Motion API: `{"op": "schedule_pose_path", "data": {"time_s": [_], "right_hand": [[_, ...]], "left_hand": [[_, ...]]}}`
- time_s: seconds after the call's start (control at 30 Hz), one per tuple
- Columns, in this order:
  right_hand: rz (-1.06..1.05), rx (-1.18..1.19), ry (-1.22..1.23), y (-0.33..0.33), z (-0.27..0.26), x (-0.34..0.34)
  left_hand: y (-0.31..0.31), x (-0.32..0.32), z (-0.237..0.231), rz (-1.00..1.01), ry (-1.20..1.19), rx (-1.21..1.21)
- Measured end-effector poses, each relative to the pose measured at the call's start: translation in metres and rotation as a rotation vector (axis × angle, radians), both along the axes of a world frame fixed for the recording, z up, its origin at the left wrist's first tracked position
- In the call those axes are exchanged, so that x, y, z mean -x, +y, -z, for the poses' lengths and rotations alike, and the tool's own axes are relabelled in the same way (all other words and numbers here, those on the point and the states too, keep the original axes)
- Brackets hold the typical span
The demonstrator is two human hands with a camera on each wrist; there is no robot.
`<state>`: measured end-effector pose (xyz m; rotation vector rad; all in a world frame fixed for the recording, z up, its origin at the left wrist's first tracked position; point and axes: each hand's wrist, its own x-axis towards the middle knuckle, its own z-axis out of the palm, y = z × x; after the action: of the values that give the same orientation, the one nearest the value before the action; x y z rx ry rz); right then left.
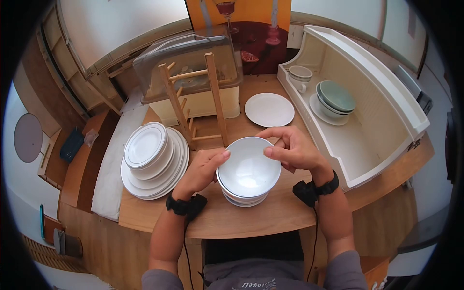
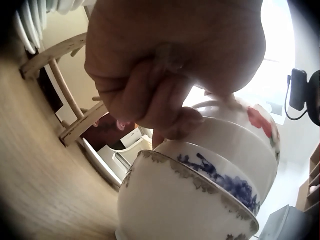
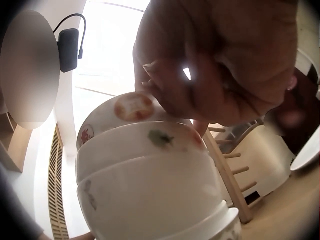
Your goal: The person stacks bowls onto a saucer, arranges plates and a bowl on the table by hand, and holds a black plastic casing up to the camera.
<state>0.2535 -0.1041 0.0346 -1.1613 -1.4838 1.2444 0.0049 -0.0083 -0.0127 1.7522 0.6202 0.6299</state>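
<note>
Bowl (image 1: 249, 166) atop the stack (image 3: 145, 185), probably slippery and brittle (light, too), suits opposite-rim holds; left hand (image 1: 199, 169) and right hand (image 1: 298, 149) pinch its rim.

Stacked plates (image 1: 145, 143) are set left of wooden rack (image 1: 215, 89), lidded box (image 1: 230, 102) is parked behind rack, white plate (image 1: 269, 110) is laid beside cream cabinet (image 1: 365, 140), cups (image 1: 300, 73) and green bowl (image 1: 338, 95) are held inside, picture (image 1: 261, 24) is placed at back.
</note>
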Motion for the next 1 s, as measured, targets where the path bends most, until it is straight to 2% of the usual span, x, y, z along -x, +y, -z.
{"op": "schedule_pose_path", "data": {"time_s": [0.07, 0.13, 0.57, 0.67, 0.73, 1.0], "right_hand": [[0.000, 0.000, -0.014, -0.001, -0.001, 0.000], [-0.001, -0.004, -0.026, -0.001, -0.002, 0.001], [-0.003, 0.038, -0.042, -0.001, 0.002, 0.000], [-0.006, 0.026, -0.040, -0.001, 0.000, 0.001], [-0.002, 0.023, -0.032, -0.001, -0.001, 0.002], [0.020, 0.065, -0.039, -0.003, -0.004, 0.003]], "left_hand": [[-0.003, 0.000, -0.005, 0.002, -0.015, -0.010], [-0.008, 0.001, -0.016, -0.005, 0.044, 0.090], [-0.002, -0.001, -0.004, -0.009, 0.007, 0.052], [0.000, 0.003, -0.010, 0.030, 0.034, -0.005], [-0.002, 0.004, -0.012, 0.035, 0.092, 0.045], [-0.005, 0.003, -0.014, -0.007, 0.135, 0.027]]}}
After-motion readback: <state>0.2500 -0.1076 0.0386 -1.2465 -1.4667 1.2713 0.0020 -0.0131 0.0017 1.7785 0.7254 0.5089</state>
